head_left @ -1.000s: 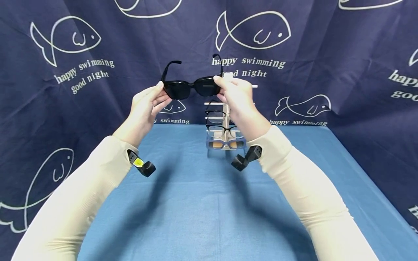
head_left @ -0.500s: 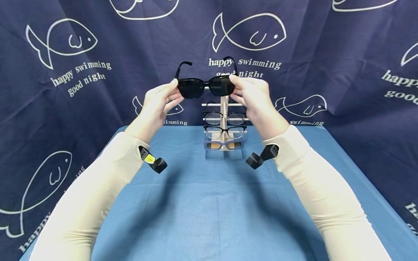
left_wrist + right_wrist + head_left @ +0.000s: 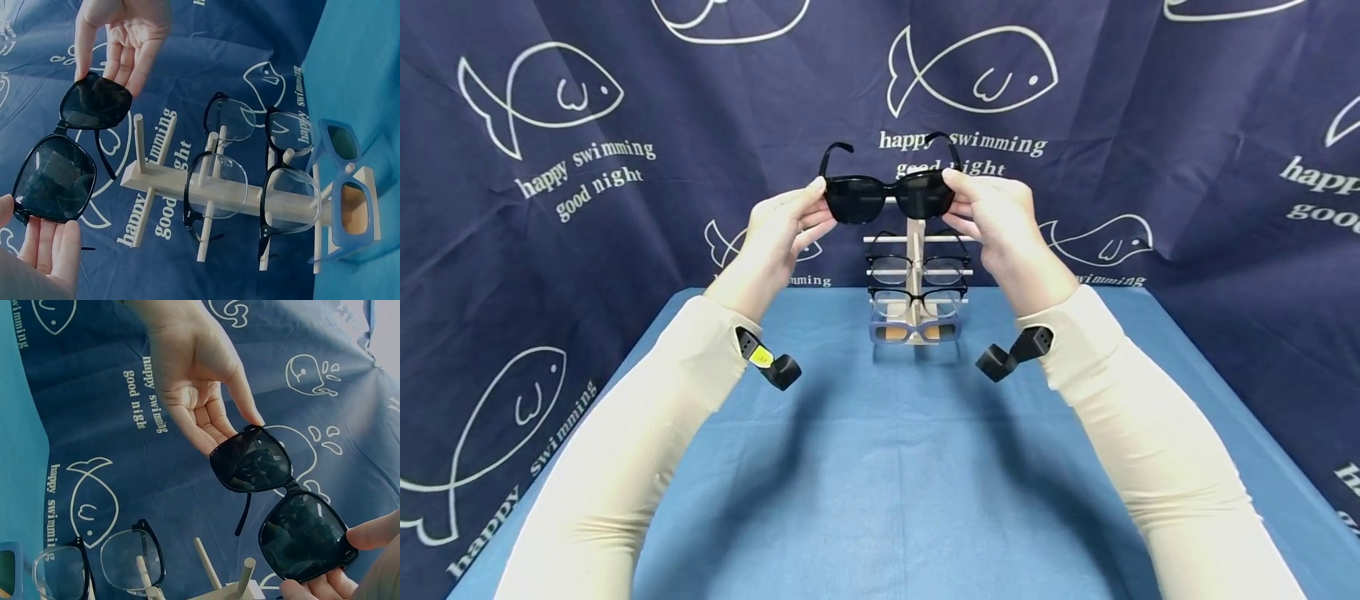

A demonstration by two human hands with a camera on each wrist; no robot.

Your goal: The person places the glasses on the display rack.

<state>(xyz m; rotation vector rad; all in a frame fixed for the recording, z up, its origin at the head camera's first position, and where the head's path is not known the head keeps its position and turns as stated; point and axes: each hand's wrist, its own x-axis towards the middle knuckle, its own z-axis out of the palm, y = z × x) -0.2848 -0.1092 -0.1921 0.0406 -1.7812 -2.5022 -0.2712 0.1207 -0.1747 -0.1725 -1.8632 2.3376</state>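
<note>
Black sunglasses with dark lenses are held up by both hands, temples pointing away toward the backdrop. At the left end of the frame my left hand pinches the corner between thumb and fingers; my right hand pinches the opposite corner the same way. In the head view they overlap the top of a wooden eyewear rack. The left wrist view shows the sunglasses apart from the rack's top pegs. Part of the right temple is hidden behind the frame in the head view.
Lower on the rack sit black-rimmed clear glasses, another similar pair of clear glasses and blue-framed glasses with orange-tinted lenses. The rack stands on a blue cloth-covered table, before a navy fish-print backdrop.
Both hands have carried the sunglasses rightward, from left of the rack to in front of its upper part. Movement in the last half second is smaller. Both hands keep their pinch.
</note>
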